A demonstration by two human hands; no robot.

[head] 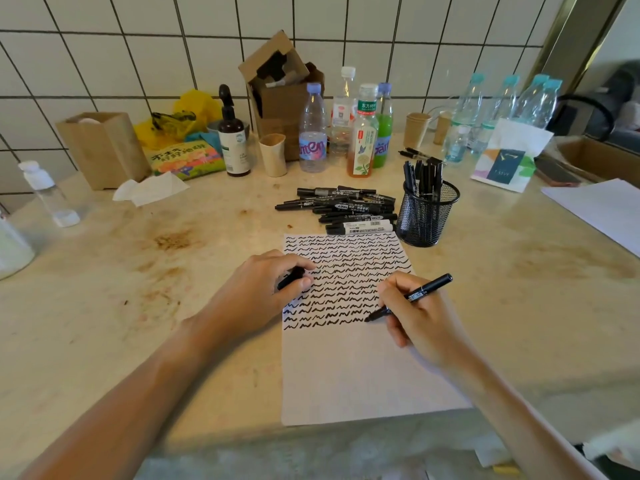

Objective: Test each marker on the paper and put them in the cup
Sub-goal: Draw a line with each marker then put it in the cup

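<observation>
Right hand grips marker, tip on paper; left hand pinches its cap.

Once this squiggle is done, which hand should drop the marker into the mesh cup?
Probably right: the right hand already holds the marker, and the mesh cup stands on its side. The left hand holds the cap.

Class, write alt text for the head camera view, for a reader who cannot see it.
A person's right hand presses a black marker tip to a paper half filled with rows of black squiggles, while the left hand holds a black cap. Behind the paper lie a pile of markers and a mesh cup holding several more.
</observation>
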